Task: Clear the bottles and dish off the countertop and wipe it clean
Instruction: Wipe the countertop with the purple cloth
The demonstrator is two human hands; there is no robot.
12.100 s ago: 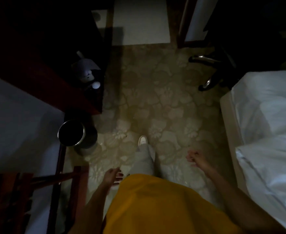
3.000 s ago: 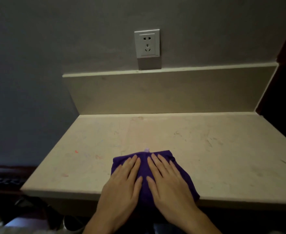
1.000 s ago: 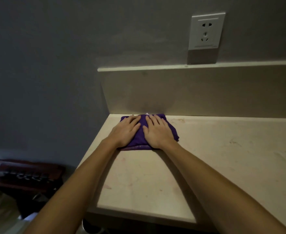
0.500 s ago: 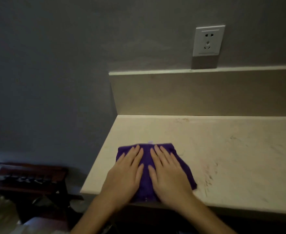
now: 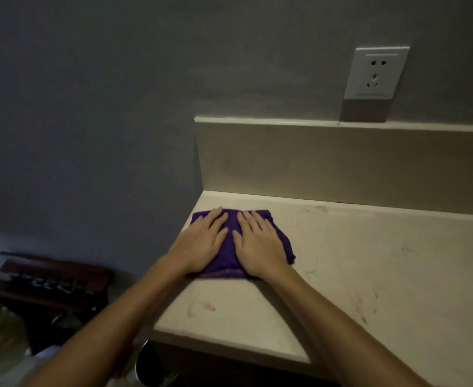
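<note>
I've got both grips flat, fingers straight: left hand (image 5: pixel 201 244) and right hand (image 5: pixel 259 247) pressing side by side on the purple cloth (image 5: pixel 229 254). It lies at the bench (image 5: pixel 369 275) top's far left corner, just short of the backsplash (image 5: pixel 327 169).

A dim furnished room, most likely a hotel or guest room.

A pale stone tabletop (image 5: pixel 369 275) with a raised backsplash (image 5: pixel 341 163) meets a plain grey wall (image 5: pixel 90 107) carrying a white socket (image 5: pixel 376 72); a dark wooden slatted rack (image 5: pixel 48 280) stands low at the left.
</note>
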